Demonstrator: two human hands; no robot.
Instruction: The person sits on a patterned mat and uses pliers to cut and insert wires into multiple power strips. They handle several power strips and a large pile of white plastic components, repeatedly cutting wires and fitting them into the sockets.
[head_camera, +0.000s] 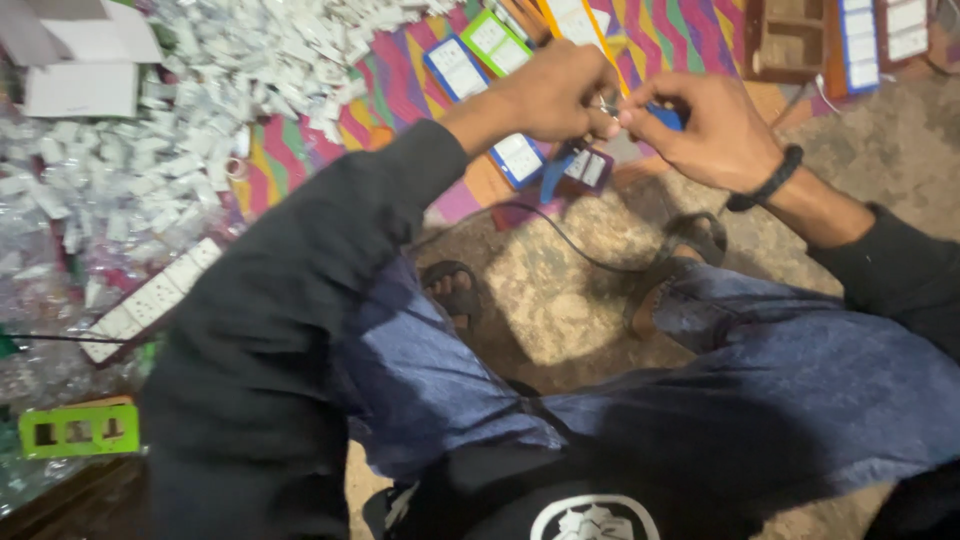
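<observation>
— What is gripped?
— A small blue part (662, 116) is pinched by the right hand (712, 135); its left end is met by the left hand (556, 95), fingertips pressed together.
— And beyond?
— Blue and green framed white plates (456, 68) are laid on a striped mat (400, 85).

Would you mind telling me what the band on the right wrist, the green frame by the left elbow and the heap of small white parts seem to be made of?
The wrist band looks like black braided cord or rubber, matte; blur leaves it open. The green frame seems moulded plastic: flat, evenly coloured, with neat rectangular cut-outs. The small white parts look like glossy plastic, some apparently in clear film wrapping that glints.
</observation>
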